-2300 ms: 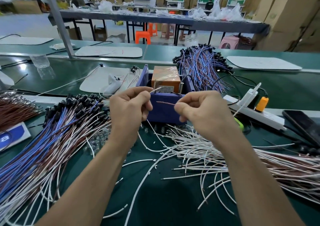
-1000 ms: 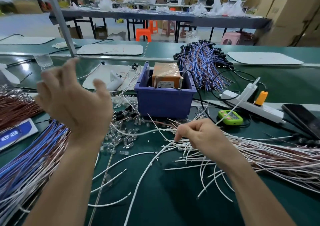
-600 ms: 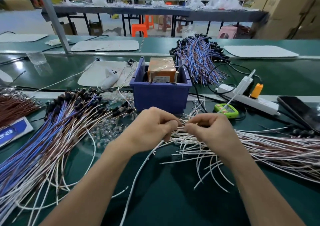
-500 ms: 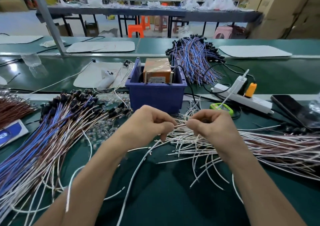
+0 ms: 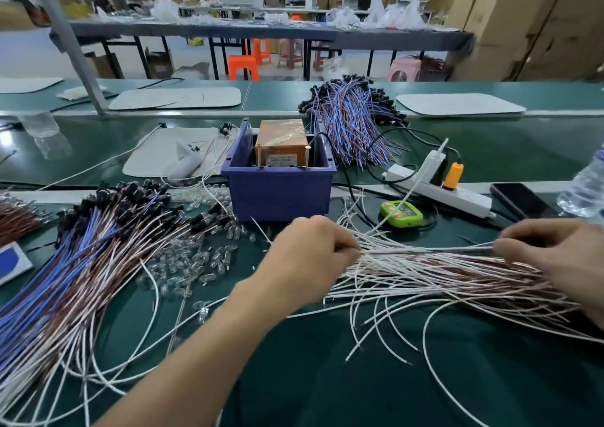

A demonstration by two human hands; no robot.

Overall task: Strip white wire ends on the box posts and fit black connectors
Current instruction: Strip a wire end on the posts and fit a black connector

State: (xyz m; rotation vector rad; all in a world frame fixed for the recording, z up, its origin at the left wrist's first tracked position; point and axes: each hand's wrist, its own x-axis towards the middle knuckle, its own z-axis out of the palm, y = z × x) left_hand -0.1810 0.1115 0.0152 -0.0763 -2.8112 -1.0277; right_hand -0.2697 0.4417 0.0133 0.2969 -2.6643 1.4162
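The green worktop (image 5: 294, 377) runs across the whole view. Its left side carries a long bundle of blue, brown and white leads (image 5: 75, 283), whose far ends are fitted with black connectors (image 5: 130, 194). On the right lies a loose pile of white wires (image 5: 441, 279), fanned out flat with cut ends pointing left and toward the viewer. A second bundle (image 5: 353, 122) rests farther back, behind the blue bin (image 5: 277, 194), which stands at centre and holds an orange box (image 5: 281, 142) with two thin upright posts (image 5: 308, 157) at its near face.

The left hand (image 5: 310, 256) is just in front of the bin, at the left edge of the pile, its fingers curled and pinching one end of a single white wire (image 5: 425, 249). The right hand (image 5: 555, 260) (blurred, partly cut off by the frame edge) is well apart to the right, fingers closed on the other end. The wire runs straight between them, just above the pile and clear of the posts.

A white power strip (image 5: 457, 194) lies right of the bin. A green handheld device (image 5: 401, 212) sits near it. Small clear glass bulbs (image 5: 189, 260) are scattered between the left bundle and the left hand.
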